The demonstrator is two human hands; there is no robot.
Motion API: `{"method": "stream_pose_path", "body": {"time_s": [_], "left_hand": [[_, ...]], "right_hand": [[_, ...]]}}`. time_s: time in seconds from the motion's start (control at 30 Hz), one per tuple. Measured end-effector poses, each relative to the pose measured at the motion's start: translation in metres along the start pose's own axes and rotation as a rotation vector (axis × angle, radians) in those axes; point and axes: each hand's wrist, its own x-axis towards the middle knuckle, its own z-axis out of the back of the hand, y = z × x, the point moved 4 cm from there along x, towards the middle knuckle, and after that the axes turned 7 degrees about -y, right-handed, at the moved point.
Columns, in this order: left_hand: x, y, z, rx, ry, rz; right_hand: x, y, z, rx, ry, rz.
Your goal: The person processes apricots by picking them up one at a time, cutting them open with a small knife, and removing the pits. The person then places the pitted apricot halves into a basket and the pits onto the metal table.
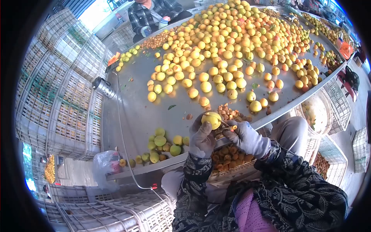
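Two hands: both gloved, over the near edge of the table; left hand curled round one yellow fruit, right hand gripping one slim tool, type unclear.
Yellow fruit: at the left hand's fingertips, just left of the right hand; round, no long axis evident.
Tool axis: runs from the right hand leftward to the fruit; contact not confirmed.
Fruit heap: toward the far edge; too many to count.
Greener fruit: roughly fourteen, near left corner.
Basket: one, below the near edge; fruit pieces inside, uncounted.
Flask: one, left edge.
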Motion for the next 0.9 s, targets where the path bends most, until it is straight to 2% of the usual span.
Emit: {"method": "stream_pose_path", "body": {"time_s": [0.03,0.1,0.23,0.3,0.33,0.4,0.43,0.5,0.57,0.63,0.67,0.73,0.77,0.83,0.87,0.9], "left_hand": [[-0.002,-0.006,-0.004,-0.002,-0.003,0.003],[-0.001,-0.021,-0.007,0.467,0.036,-0.018],[0.002,-0.036,-0.005,0.669,0.087,-0.027],[0.002,-0.04,-0.006,0.973,0.195,-0.074],[-0.001,-0.033,-0.006,0.974,0.194,-0.073],[-0.007,-0.011,-0.006,0.2,0.044,-0.093],[-0.008,-0.004,-0.006,0.201,0.048,-0.098],[-0.008,0.005,-0.006,0.007,0.009,0.011],[-0.011,-0.005,-0.001,0.06,-0.037,0.032],[-0.006,-0.02,-0.006,0.333,0.175,-0.052],[-0.003,-0.027,-0.005,0.331,0.175,-0.053],[0.0,-0.04,-0.012,0.895,0.244,-0.16],[0.0,-0.05,-0.015,0.899,0.244,-0.16],[-0.005,-0.056,-0.024,1.211,0.225,0.152],[-0.004,-0.05,-0.019,1.214,0.23,0.156],[0.0,-0.046,-0.013,1.109,0.224,-0.01]], "right_hand": [[0.0,-0.001,0.0,0.0,0.002,-0.004],[-0.002,-0.003,0.001,-0.044,0.015,-0.016],[-0.003,-0.018,-0.002,-0.077,0.103,-0.047],[-0.006,-0.029,-0.007,-0.051,0.333,-0.155],[-0.007,-0.03,-0.01,-0.049,0.334,-0.155],[-0.006,-0.019,-0.01,0.28,0.184,0.003],[-0.005,-0.017,-0.011,0.279,0.184,0.01],[-0.003,-0.011,-0.012,0.414,0.146,-0.045],[0.0,-0.005,-0.005,0.343,0.199,-0.017],[0.002,-0.004,-0.002,0.269,0.249,0.009],[0.004,-0.004,-0.001,0.248,0.261,0.018],[0.005,-0.005,-0.003,0.228,0.275,0.033],[0.002,-0.012,-0.007,0.329,0.298,-0.03],[-0.003,-0.02,-0.013,0.436,0.316,-0.097],[-0.004,-0.021,-0.013,0.384,0.283,-0.069],[-0.005,-0.023,-0.013,0.331,0.248,-0.038]]}}
